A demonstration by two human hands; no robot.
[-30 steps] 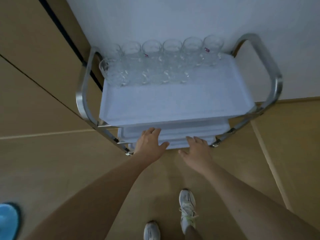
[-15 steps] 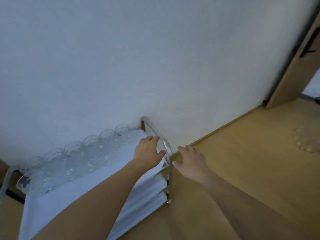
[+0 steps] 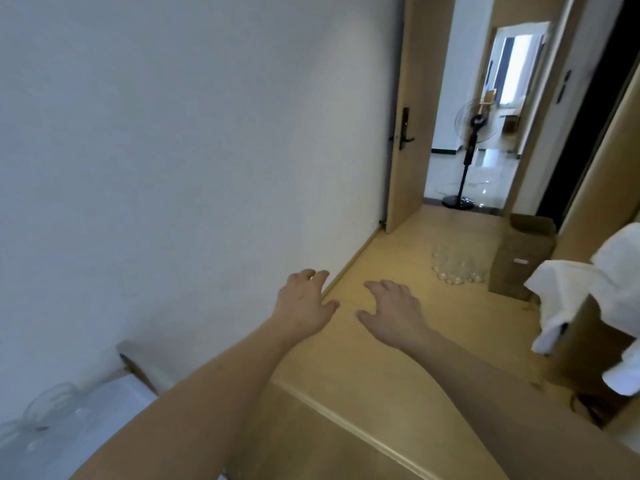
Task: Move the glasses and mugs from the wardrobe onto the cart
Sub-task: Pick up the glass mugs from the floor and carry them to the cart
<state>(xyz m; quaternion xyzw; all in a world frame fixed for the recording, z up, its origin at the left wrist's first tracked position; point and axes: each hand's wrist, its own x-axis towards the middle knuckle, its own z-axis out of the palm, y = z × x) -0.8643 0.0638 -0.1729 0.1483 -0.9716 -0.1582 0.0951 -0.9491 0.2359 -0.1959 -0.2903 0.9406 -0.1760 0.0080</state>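
Item: transit step between loads, as I judge it. My left hand (image 3: 304, 306) and right hand (image 3: 394, 311), both stretched forward side by side, fingers loosely spread, nothing in either. Cart (image 3: 104, 403): behind and below my left forearm, a blurred glass (image 3: 52, 407) standing on its white top. Further glasses (image 3: 457, 268): clustered on the wooden floor ahead and right of my right hand, beside a cardboard box (image 3: 523, 258). Wardrobe: I cannot identify it. Next move calls for walking forward and picking up more glasses.
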